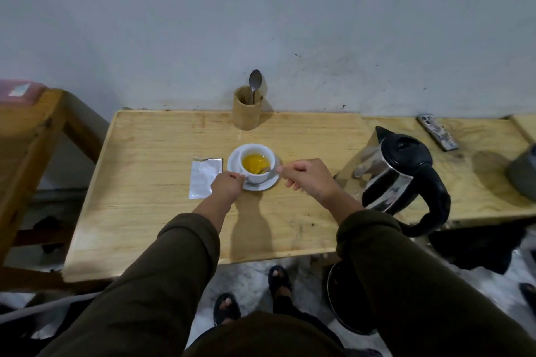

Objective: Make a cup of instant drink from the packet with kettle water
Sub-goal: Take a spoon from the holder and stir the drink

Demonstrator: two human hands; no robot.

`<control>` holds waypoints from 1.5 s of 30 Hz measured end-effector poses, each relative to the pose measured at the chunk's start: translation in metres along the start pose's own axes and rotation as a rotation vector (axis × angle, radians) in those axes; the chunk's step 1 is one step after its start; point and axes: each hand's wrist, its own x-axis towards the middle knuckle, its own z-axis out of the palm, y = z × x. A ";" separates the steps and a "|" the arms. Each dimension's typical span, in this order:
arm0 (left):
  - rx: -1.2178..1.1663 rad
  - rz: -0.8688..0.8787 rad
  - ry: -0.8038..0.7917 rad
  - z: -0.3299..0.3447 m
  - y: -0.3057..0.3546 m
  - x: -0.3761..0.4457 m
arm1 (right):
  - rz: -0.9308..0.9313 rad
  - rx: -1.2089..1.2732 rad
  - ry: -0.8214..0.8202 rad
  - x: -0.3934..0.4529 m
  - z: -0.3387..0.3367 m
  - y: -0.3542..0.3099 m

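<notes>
A white cup (258,175) holding yellow liquid stands on a white saucer (234,162) in the middle of the wooden table (162,211). My left hand (227,185) grips the cup's left side at the saucer rim. My right hand (307,178) pinches the handle of a spoon (268,171) whose bowl dips into the drink. A torn silver packet (204,177) lies flat just left of the saucer. The steel kettle (397,171) with black lid and handle stands to the right, near the table's edge.
A bamboo holder (247,113) with a second spoon (255,81) stands against the wall behind the cup. A phone (437,132) and a grey pot (523,174) lie on the right bench. A wooden frame (32,136) stands at left. A round black object (345,298) sits on the floor by my feet.
</notes>
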 end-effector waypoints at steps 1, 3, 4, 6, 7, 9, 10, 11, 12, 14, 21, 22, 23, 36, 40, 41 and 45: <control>0.005 0.002 -0.005 0.000 0.000 0.000 | 0.033 0.017 0.008 -0.003 -0.001 0.003; 0.003 0.001 -0.014 -0.001 -0.001 0.001 | 0.088 0.053 0.010 -0.008 -0.003 0.010; -0.007 -0.002 -0.013 -0.001 -0.001 0.001 | 0.114 0.068 -0.001 -0.011 -0.005 0.014; -0.016 -0.001 -0.008 0.000 -0.003 0.001 | 0.182 0.086 -0.043 -0.017 -0.007 0.022; -0.019 0.003 -0.005 0.000 -0.004 0.001 | 0.213 0.086 -0.070 -0.019 -0.007 0.027; -0.050 0.003 0.010 0.002 -0.006 0.000 | 0.267 0.067 -0.086 -0.023 -0.007 0.038; -0.068 0.001 0.020 0.003 -0.007 -0.001 | 0.296 0.052 -0.077 -0.024 -0.007 0.045; -0.078 0.000 0.028 0.004 -0.008 -0.002 | 0.321 0.044 -0.063 -0.025 -0.006 0.050; -0.086 -0.002 0.035 0.004 -0.008 -0.002 | 0.338 0.053 -0.052 -0.025 -0.006 0.055; -0.101 -0.003 0.047 0.005 -0.009 -0.002 | 0.361 0.093 -0.032 -0.025 -0.005 0.061; -0.149 0.004 0.103 0.009 -0.013 -0.002 | 0.466 0.297 0.138 0.006 0.005 0.085; -0.161 0.008 0.117 0.010 -0.015 -0.002 | 0.479 0.298 0.149 0.013 0.007 0.088; -0.171 0.012 0.131 0.012 -0.016 -0.003 | 0.483 0.297 0.161 0.019 0.009 0.091; -0.234 0.009 0.295 0.031 -0.018 -0.004 | 0.511 0.133 0.090 0.069 0.008 0.111; -0.263 0.007 0.336 0.037 -0.018 -0.004 | 0.453 0.098 -0.020 0.072 0.001 0.123; -0.273 0.006 0.344 0.038 -0.017 -0.004 | 0.446 0.080 -0.035 0.073 0.001 0.124; -0.285 0.001 0.363 0.040 -0.017 -0.005 | 0.441 0.013 -0.067 0.080 0.003 0.128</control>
